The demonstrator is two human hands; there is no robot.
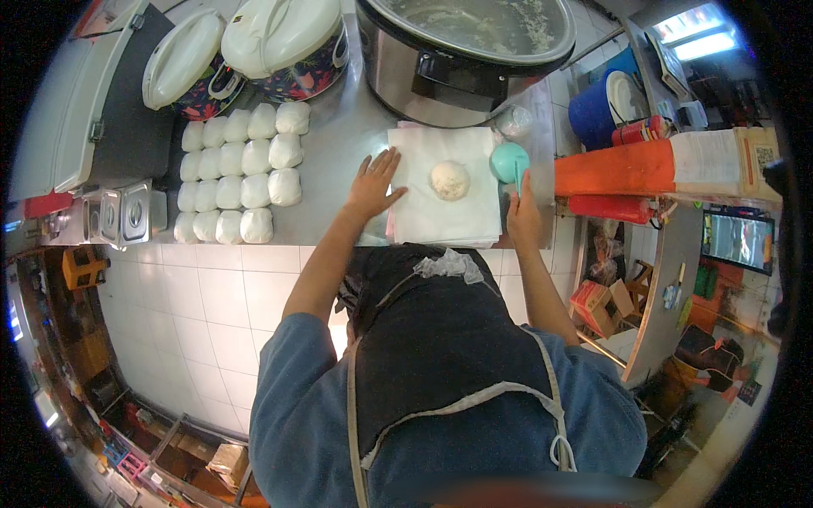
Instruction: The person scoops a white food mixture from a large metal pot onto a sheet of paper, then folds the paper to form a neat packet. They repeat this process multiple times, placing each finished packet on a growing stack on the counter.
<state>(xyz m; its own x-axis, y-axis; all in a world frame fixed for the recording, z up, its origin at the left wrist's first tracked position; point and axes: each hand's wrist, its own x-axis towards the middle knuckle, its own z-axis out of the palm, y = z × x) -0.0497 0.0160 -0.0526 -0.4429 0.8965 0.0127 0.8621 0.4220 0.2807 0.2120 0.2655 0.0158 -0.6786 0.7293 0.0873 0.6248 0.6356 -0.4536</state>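
A pale rounded mound of food, perhaps rice, sits on a stack of white paper sheets. My left hand rests at the stack's left edge, fingers spread and holding nothing. At the right edge, my right hand grips the handle of a mint-green plastic scoop. The scoop's round bowl lies over the sheets' right border, its inside hidden. Rows of white paper-wrapped bundles stand to the left on the steel table.
A large steel cooker with a clear lid stands behind the paper. Two patterned pots with white lids and lidded steel containers are at the left. A clear plastic bag lies near the scoop. An orange panel borders the right.
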